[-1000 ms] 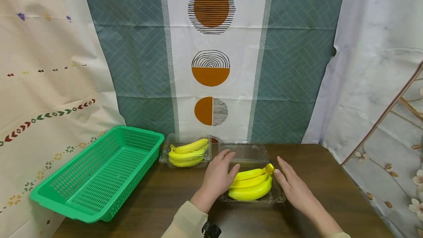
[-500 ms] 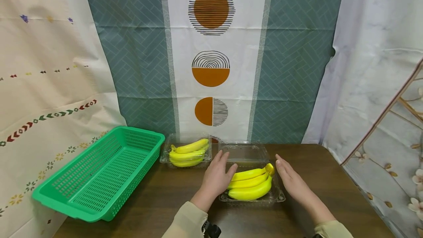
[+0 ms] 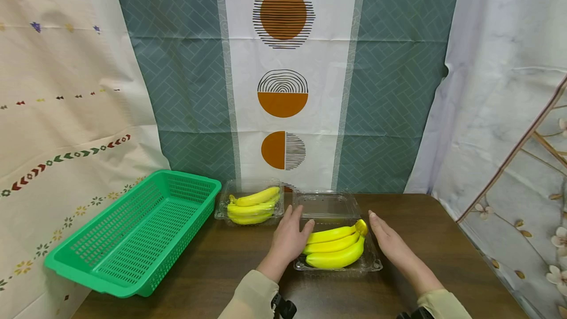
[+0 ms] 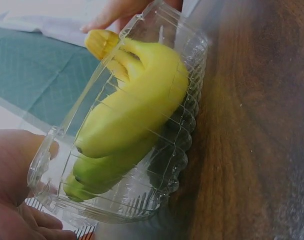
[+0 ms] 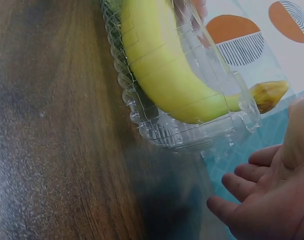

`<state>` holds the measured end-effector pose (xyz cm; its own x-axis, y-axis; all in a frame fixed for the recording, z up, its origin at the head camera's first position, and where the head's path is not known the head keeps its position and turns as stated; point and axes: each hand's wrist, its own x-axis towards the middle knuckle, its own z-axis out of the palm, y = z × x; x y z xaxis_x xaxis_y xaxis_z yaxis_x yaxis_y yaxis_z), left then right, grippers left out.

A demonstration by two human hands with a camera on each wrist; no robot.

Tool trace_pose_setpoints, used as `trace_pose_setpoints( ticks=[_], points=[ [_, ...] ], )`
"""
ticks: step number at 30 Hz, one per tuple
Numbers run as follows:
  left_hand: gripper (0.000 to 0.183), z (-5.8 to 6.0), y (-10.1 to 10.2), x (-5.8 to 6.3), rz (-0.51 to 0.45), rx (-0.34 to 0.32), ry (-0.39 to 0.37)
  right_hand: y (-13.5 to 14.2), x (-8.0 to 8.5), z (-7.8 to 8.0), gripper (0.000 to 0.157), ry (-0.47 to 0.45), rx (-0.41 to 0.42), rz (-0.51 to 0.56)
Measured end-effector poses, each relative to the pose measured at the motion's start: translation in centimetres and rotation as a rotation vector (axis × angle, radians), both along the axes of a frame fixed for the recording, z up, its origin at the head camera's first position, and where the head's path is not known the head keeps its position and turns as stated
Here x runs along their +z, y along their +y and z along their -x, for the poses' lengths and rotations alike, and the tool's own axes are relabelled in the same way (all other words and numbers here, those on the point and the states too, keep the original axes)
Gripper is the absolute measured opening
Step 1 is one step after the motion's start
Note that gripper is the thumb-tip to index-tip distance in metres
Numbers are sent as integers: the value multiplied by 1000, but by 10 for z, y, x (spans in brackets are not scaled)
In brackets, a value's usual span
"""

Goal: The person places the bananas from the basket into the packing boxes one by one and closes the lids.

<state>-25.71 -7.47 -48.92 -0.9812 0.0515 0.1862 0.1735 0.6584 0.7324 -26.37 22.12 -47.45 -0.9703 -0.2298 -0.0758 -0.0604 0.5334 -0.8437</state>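
A bunch of yellow bananas lies in the base of a clear plastic clamshell box, its lid folded back behind. The brown stem sticks out over the box's right edge. My left hand is at the box's left side, fingers extended and pointing away from me. In the left wrist view, the fingers of this left hand are close to the rim; contact is hard to tell. My right hand is at the right side, apart from the box, with relaxed fingers.
A second clear box with bananas stands behind and to the left, its lid down. Along the table's left side lies a green plastic basket. Patterned cloths hang around the brown table.
My right hand has moved off the banana stem and straightened. My left hand has shifted slightly left. The bananas and the box have stayed almost in place.
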Motion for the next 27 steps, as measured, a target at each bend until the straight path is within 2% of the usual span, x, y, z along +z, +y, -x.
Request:
trace_pose_setpoints(
  ticks=[6,13,27],
  points=[
    [65,2,-1,-2,-15,6,-19,-3,-3,4,90,-25,-4,5],
    [66,2,-2,-3,-44,-9,-31,-4,-10,8,86,-18,14,48],
    [67,4,-3,-5,-63,-22,-37,-7,-10,13,91,-41,10,69]
  ],
)
